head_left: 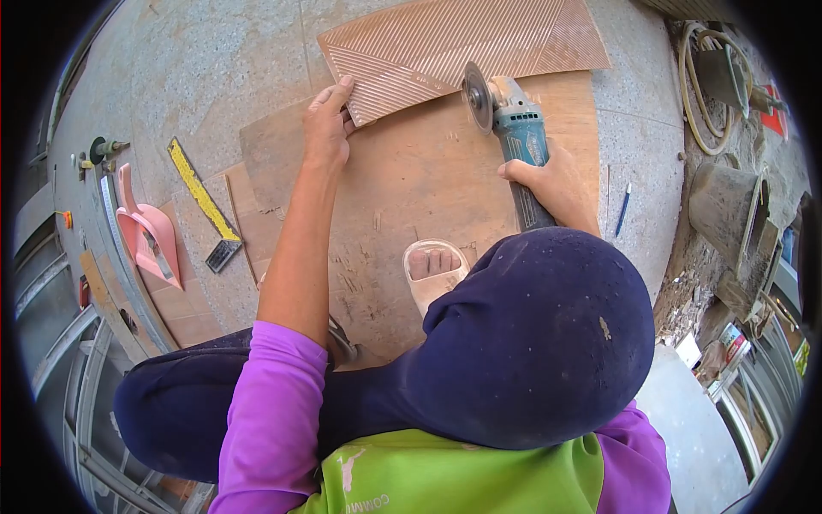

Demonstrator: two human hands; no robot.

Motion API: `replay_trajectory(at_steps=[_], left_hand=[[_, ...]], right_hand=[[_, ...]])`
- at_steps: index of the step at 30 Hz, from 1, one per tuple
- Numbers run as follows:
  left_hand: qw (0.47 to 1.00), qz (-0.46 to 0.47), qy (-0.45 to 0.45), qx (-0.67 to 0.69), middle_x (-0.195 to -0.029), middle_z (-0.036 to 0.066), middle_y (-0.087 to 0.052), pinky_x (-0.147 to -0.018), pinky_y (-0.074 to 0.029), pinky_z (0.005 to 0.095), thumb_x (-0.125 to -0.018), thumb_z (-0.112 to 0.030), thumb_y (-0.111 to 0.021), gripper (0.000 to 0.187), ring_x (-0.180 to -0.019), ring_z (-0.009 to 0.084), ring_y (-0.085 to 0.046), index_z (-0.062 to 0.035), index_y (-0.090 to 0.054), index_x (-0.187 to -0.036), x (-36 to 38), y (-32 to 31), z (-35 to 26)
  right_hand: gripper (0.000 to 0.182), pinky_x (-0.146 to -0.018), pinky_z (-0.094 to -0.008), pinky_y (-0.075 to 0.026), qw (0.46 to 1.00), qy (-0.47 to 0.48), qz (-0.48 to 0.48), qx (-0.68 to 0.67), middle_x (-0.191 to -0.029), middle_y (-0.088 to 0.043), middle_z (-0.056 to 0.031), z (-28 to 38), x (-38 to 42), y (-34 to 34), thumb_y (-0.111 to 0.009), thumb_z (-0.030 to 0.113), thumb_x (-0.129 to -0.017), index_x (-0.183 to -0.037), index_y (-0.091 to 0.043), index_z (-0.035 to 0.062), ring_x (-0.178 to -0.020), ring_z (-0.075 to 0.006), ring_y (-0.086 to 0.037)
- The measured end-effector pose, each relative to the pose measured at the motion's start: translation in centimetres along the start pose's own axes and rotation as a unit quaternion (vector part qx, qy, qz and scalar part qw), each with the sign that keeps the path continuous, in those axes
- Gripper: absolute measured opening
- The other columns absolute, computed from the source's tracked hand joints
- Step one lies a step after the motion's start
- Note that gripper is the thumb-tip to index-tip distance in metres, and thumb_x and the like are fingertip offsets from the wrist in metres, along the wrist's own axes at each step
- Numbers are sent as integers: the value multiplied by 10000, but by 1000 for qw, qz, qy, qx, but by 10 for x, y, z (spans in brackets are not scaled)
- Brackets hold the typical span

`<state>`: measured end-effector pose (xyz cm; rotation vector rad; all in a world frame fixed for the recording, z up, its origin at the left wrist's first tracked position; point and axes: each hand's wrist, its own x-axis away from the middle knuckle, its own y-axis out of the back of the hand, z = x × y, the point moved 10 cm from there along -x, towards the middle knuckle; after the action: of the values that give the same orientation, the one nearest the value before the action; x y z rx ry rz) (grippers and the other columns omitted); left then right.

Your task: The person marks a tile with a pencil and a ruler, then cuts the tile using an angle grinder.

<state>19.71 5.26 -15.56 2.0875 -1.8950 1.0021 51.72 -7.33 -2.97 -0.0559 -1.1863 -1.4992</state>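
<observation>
My left hand (329, 124) pinches the near left corner of a ribbed brown tile (462, 47), thumb on top and fingers curled beneath. The tile has raised diagonal lines and overlaps the far edge of a worn plywood board (385, 188). In my right hand (552, 184) is a teal angle grinder (521, 137), gripped around its dark body. Its round cutting disc (478, 97) stands on edge close to the tile's near edge. My sandalled foot (435, 264) rests on the board between my arms.
To the left lie a yellow-and-black square (204, 190), a pink dustpan (147, 231) and a long metal straightedge (116, 214). A blue pen (623, 210) is on the floor at right. Beyond it are a coiled hose (693, 94) and a dusty bucket (726, 201).
</observation>
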Motion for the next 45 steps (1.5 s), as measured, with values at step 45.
replay_trajectory(at_steps=[45], left_hand=[[1000, 5, 1, 9, -1050, 82, -732, -796, -605, 299, -1005, -270, -713, 308, -896, 159, -717, 5, -683, -1140, -2, 1, 2]], right_hand=[[526, -623, -381, -523, 999, 14, -3, 36, -802, -705, -193, 11, 4, 11, -806, 323, -656, -1007, -708, -56, -694, -273, -685]])
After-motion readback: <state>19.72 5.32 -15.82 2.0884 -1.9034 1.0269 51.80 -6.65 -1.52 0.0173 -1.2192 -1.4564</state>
